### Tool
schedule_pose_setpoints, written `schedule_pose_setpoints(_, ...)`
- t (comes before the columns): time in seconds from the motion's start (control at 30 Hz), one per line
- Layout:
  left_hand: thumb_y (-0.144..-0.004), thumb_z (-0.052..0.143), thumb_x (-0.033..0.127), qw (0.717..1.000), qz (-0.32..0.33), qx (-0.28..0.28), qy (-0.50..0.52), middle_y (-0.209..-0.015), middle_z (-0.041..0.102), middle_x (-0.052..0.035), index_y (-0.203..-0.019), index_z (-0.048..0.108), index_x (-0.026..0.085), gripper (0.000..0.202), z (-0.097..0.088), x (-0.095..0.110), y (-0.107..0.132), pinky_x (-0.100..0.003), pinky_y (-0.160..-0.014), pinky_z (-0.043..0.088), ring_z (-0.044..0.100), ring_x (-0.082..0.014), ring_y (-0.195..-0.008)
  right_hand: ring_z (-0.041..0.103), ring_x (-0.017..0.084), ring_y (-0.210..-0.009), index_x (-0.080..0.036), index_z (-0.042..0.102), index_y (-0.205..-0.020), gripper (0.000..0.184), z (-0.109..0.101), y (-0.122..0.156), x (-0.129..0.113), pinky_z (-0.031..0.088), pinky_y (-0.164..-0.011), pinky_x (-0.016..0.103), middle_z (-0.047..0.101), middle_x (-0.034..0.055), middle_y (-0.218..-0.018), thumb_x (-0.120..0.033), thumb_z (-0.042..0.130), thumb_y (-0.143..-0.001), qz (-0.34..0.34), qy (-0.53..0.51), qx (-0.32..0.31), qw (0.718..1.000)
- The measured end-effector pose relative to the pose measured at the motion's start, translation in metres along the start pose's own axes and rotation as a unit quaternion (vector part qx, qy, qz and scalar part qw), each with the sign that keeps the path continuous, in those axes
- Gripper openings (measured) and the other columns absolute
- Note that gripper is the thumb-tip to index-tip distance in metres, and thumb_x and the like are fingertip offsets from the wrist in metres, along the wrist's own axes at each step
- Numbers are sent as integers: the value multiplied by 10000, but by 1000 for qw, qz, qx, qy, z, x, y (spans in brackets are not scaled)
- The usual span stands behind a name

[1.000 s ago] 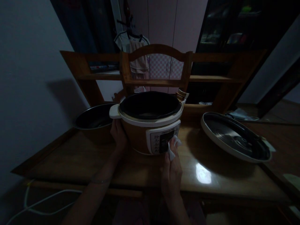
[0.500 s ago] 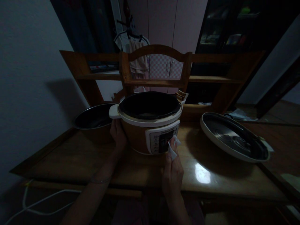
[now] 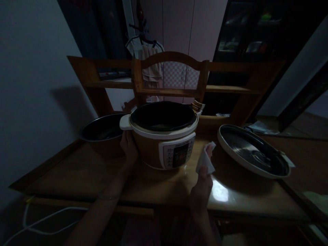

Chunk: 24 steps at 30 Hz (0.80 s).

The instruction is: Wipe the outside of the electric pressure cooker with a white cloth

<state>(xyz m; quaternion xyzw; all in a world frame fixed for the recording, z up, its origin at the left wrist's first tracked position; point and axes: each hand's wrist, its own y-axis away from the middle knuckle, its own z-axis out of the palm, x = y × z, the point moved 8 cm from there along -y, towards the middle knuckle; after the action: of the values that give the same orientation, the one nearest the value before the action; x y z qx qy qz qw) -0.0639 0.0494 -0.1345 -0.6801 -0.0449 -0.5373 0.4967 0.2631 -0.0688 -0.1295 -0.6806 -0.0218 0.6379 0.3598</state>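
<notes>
An orange and white electric cooker (image 3: 151, 150) stands lidless on the wooden table (image 3: 84, 174), its control panel (image 3: 178, 154) facing me. My left hand (image 3: 128, 147) is pressed against the cooker's left side, fingers curled round the body under the white handle. My right hand (image 3: 201, 191) is lifted off to the right of the panel, pinching a crumpled white tissue (image 3: 205, 159) that no longer touches the cooker.
The cooker's lid (image 3: 252, 150) lies upside down on the table at the right. A dark inner pot (image 3: 104, 131) sits behind left of the cooker. A wooden shelf unit (image 3: 169, 89) runs along the back. A white cable (image 3: 51, 218) hangs below the table's front edge.
My right hand with the tissue has left the control panel and moved right, away from the cooker. My left hand stays on the cooker's side.
</notes>
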Motion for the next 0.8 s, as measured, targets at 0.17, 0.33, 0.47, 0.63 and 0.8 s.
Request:
schedule_pose_setpoints(0.17, -1033, 415, 461, 1000, 0, 0, 8, -1226, 715, -112, -1202, 700, 202, 421, 0, -2, 0, -365, -1003, 470, 639, -241, -1163, 29, 251, -1603, -309, 155, -1634, 568, 44, 7, 5, 112, -1284, 600, 134, 6, -1728, -391, 285, -1087, -39, 67, -133, 988)
schedule_pose_setpoints(0.33, -1026, 425, 468, 1000, -7, -2, 11, -1228, 715, -113, -1197, 696, 198, 418, -1, -4, 0, -365, -997, 484, 647, -240, -1146, -29, 255, -1602, -305, 83, -1641, 586, 57, 10, 12, 98, -1276, 635, 49, 5, -1734, -357, 277, -1090, -81, 131, -138, 978)
schedule_pose_setpoints(0.47, -1027, 425, 463, 1000, 0, 2, 13, -1149, 730, -108, -1105, 707, 190, 401, -1, -2, 0, -370, -1014, 473, 647, -243, -1151, -18, 249, -1603, -294, 100, -1642, 578, 54, 11, 14, 126, -1280, 618, 82, 9, -1732, -333, 271, -1091, -74, 143, -143, 977)
schedule_pose_setpoints(0.63, -1031, 420, 452, 1000, -2, 3, 14, -1183, 722, -116, -1093, 705, 183, 397, 0, -3, 0, -379, -985, 478, 650, -240, -1114, 52, 243, -1604, -284, 123, -1642, 577, 49, 14, 9, 169, -1284, 594, 137, 13, -1727, -288, 280, -1086, -96, 153, -137, 974)
schedule_pose_setpoints(0.8, -1031, 412, 451, 1000, 0, 6, 14, -1173, 722, -114, -1113, 704, 185, 404, 0, -3, -1, -380, -988, 478, 649, -240, -1120, 128, 245, -1597, -274, 133, -1642, 584, 46, 16, 7, 225, -1273, 589, 196, 31, -1715, -247, 285, -1079, -116, 178, -130, 969)
